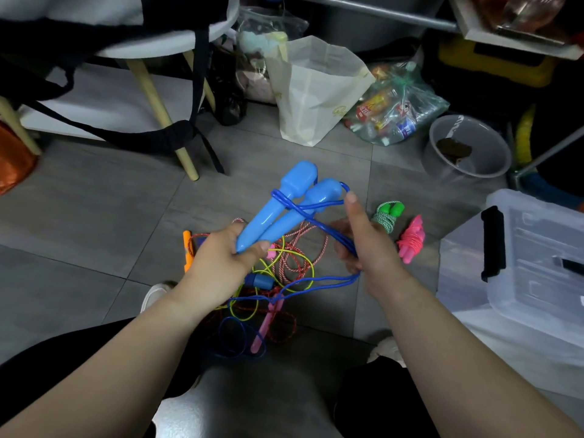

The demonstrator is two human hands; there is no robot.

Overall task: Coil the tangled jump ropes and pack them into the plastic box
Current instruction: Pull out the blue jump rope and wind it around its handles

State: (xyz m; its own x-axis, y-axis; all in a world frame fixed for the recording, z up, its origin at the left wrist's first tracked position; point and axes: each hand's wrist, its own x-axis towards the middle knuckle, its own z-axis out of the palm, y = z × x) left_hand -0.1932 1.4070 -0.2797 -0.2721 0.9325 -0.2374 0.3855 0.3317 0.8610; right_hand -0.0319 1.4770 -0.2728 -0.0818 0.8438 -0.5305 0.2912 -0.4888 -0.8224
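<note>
Left hand grips both blue handles together, so right hand, fingers pinching blue cord, can wrap it round them.

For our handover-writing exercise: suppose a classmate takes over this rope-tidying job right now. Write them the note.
Left hand grips both blue handles. Right hand holds the blue cord, which has a few turns round the handles.
Done: green bundle and pink bundle are coiled and lie on the floor near the plastic box.
Left: finish winding the blue cord, untangle and coil the rope pile on the floor, then pack everything into the box.
</note>
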